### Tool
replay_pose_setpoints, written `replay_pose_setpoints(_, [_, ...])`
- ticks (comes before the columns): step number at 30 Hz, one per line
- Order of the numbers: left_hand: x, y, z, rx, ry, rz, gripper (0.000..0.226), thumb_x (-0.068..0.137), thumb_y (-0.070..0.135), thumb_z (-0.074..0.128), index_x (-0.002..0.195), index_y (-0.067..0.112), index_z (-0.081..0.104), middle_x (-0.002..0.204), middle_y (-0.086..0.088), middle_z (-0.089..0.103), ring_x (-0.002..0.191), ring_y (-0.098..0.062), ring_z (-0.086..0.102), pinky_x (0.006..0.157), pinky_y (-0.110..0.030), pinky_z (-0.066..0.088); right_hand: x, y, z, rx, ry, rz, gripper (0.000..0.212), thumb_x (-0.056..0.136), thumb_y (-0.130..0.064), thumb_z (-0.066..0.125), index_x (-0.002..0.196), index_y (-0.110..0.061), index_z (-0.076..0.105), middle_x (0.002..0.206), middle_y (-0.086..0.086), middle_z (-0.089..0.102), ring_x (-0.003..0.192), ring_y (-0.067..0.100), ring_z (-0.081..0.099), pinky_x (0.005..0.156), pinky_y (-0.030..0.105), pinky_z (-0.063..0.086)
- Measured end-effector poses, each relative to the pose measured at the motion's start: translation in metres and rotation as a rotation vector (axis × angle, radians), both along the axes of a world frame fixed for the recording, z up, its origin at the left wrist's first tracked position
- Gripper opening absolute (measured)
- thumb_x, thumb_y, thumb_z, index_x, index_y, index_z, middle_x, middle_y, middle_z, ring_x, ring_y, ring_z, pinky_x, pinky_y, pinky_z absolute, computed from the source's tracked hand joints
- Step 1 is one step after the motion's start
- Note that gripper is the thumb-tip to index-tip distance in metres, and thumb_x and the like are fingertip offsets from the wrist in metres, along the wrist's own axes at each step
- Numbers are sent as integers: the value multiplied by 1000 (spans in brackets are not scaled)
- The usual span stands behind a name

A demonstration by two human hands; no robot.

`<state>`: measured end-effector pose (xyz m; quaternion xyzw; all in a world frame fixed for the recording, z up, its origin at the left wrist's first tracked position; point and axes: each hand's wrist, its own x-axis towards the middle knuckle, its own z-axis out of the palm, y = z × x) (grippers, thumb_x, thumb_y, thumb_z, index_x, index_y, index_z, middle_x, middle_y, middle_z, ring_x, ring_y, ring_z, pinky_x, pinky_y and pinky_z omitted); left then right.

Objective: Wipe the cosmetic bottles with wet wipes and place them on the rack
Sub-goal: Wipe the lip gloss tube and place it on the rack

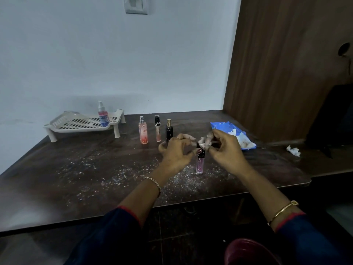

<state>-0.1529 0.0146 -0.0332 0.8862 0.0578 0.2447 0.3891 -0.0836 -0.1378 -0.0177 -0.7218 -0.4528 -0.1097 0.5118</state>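
- You're mid-wipe: your left hand (177, 150) pinches the small pink bottle (200, 163) by its black cap, holding it upright just in front of you.
- Your right hand (225, 148) grips the wet wipe (206, 142) against that cap.
- Next, I'd judge: finish the body, then carry it left to the rack (80, 129) (one spray bottle (103, 116) stands there).

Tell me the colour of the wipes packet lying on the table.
The wipes packet is blue with white markings; the head view shows it best.
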Motion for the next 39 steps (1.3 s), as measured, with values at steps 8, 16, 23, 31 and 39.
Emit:
replay_pose_setpoints(8, [1,-13,-2,205,-59,136,14,81,29,67,95,33,68,105,27,47,116,-7,40,101,-37,8,-7,-16,-4,-54,-346,-202,24,64,14,56,67,-10,52,75,-4,63,80,15,59,74,33,47])
replay_pose_setpoints(16, [-1,-11,-5,130,-28,138,14,85,29,65,97,34,66,110,27,48,118,-6,38,109,-46,7,4,-44,-5,-156,-185,-166,26,69,13,54,66,-12,53,78,-5,70,82,9,66,76,29,53])
replay_pose_setpoints(23, [-3,-7,-4,18,-15,44,24,86,28,64,108,36,60,118,18,54,118,-5,46,118,-44,5,-3,-24,-2,180,200,-142,4,82,-3,69,81,-4,65,89,2,71,88,3,65,81,10,45])
replay_pose_setpoints(31, [-2,-2,-4,-10,0,12,37,76,43,61,111,44,52,121,15,60,120,-12,52,109,-57,27,-4,-12,-11,218,263,-113,16,83,3,66,98,-1,65,97,5,69,90,3,63,81,10,46])
replay_pose_setpoints(39, [-10,-2,17,362,-27,145,24,91,13,55,108,26,67,124,15,60,126,-9,42,114,-54,-4,-16,4,-16,169,-89,-236,14,74,6,68,77,-7,63,89,5,61,82,1,55,78,6,41])
